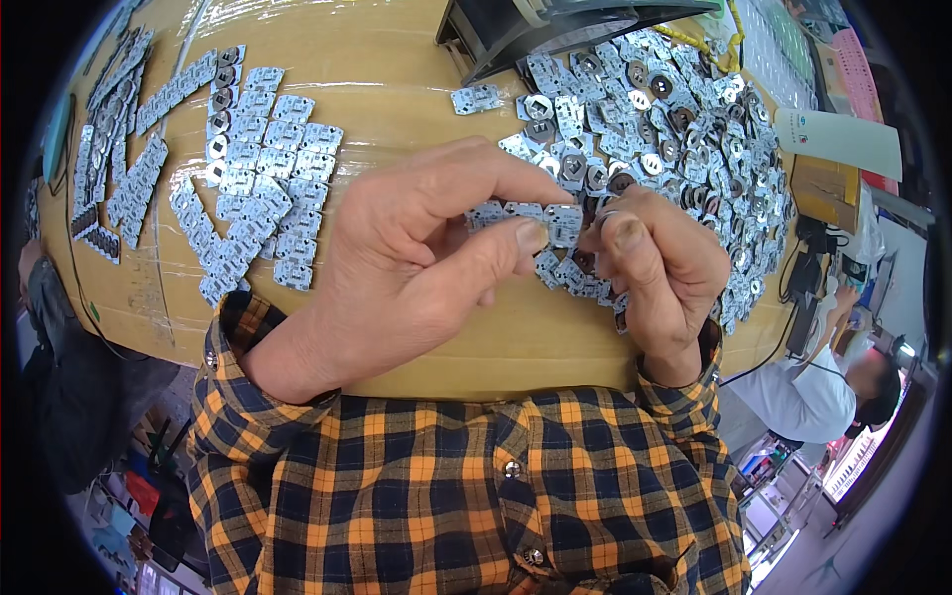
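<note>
A short row of small silver metal plates [563, 226] with stamped details is pinched between the thumb and fingers of my left hand [397, 263]. Close to the right end of this row is my right hand [662, 263], its thumb pressed against curled fingers; whatever lies between them is hidden. Beyond and right of my hands spreads a big heap of loose similar metal plates [650, 129], some topped with dark or silver round discs. To the left, several plates lie lined up in strips [263, 149] on the table.
The brown table [397, 59] has a shiny plastic covering. A black tray-like bin [555, 40] stands at the far middle. A white card [838, 144] and a pink perforated basket [858, 74] are at the right. One person [818, 397] sits at the right, and another [59, 377] at the left.
</note>
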The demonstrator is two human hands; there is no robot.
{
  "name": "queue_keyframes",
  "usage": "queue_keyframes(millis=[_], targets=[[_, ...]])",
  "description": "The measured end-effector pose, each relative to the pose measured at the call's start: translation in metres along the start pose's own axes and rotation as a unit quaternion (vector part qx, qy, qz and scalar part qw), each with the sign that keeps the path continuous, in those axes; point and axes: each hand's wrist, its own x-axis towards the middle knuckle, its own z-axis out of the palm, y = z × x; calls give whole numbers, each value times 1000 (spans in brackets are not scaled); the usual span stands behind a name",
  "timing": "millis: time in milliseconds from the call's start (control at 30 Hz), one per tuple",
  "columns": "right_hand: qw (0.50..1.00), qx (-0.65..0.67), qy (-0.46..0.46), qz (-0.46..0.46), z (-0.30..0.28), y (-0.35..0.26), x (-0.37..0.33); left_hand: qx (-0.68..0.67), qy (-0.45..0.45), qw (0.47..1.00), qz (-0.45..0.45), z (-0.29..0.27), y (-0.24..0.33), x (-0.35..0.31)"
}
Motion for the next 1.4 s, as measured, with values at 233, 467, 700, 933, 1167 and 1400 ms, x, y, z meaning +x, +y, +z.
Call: queue_keyframes(millis=[233,467,700,933,1167,1400], targets=[[994,74,-49,61,0,-6,-1,-123,-10,987,-101,-3,6,-2],[960,162,-112,197,-6,-10,0,-110,-45,982,-145,-5,12,-2],[975,113,-91,169,2,-10,-3,-117,-7,983,-142,-3,13,-1],[779,531,-75,325,7,-12,-3,-277,-40,944,-173,-5,8,3],[926,296,-14,234,10,-9,-6,180,39,962,200,-2,2,1],[954,208,-30,216,8,-10,-7,247,94,924,277,5,-6,-1]])
